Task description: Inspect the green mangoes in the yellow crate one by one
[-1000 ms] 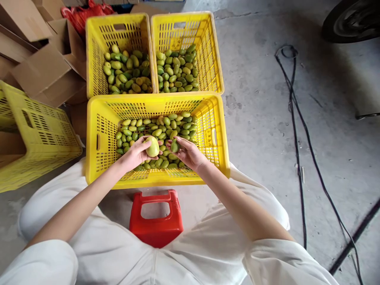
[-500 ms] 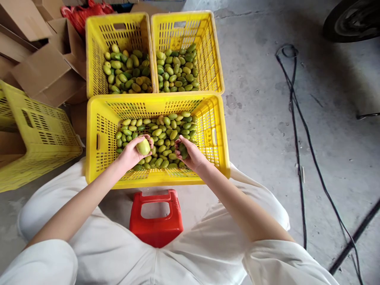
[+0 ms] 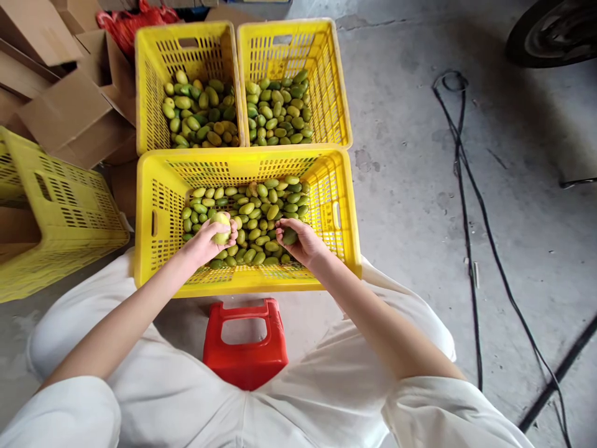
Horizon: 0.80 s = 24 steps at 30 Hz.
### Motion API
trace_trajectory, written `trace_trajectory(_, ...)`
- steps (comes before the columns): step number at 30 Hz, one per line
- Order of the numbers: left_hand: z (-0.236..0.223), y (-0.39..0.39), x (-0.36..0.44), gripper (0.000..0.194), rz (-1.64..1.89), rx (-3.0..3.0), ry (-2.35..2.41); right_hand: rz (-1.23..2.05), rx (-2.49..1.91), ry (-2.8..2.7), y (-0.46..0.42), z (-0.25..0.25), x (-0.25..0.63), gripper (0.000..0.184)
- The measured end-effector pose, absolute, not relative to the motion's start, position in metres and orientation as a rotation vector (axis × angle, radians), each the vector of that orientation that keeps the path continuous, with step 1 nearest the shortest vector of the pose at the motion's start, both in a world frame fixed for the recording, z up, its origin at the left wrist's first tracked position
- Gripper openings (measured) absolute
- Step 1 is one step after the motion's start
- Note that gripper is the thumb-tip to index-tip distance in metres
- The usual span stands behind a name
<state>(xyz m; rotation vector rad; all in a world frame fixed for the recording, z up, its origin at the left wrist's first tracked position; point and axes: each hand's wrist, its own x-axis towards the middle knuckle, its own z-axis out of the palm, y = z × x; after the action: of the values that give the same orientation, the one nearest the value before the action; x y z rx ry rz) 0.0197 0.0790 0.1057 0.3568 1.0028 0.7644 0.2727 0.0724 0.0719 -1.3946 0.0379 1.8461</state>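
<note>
My left hand [image 3: 208,241] is wrapped round a pale yellow-green oval fruit [image 3: 221,228], with the thumb lying across it. In my right hand [image 3: 302,241], a dark green fruit [image 3: 290,236] shows below the curled fingers; part of it is hidden. Both hands are over the front yellow crate [image 3: 247,283], apart from each other. Many oval fruits [image 3: 254,234], green to yellowish, lie loose on the floor of that crate. Their exact kind I cannot make out.
Behind stand a left yellow crate [image 3: 153,93] and a right yellow crate [image 3: 329,68], both with similar fruit. A red plastic stool [image 3: 247,367] is between my legs. Cardboard boxes [image 3: 65,112] and a tilted yellow crate [image 3: 77,205] are at left; black cables [image 3: 485,218] and a wheel [image 3: 536,37] at right.
My left hand has turned the pale fruit, raising it slightly, and the thumb now crosses it. My right hand has dipped a little, with the dark fruit still in it.
</note>
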Motion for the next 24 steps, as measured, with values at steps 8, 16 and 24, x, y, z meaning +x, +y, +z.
trace_trajectory(8,0.099,0.077,0.023,0.040,0.709,0.367,1.083,1.904,-1.406,-0.040,0.072,0.070,0.275,0.046)
trace_trajectory(16,0.094,0.079,0.023,0.020,0.726,0.239,1.091,2.026,-1.245,-0.024,0.074,0.080,0.272,0.017)
trace_trajectory(24,0.090,0.078,0.022,0.040,0.778,0.281,1.142,2.000,-1.284,-0.164,0.068,0.085,0.268,0.040)
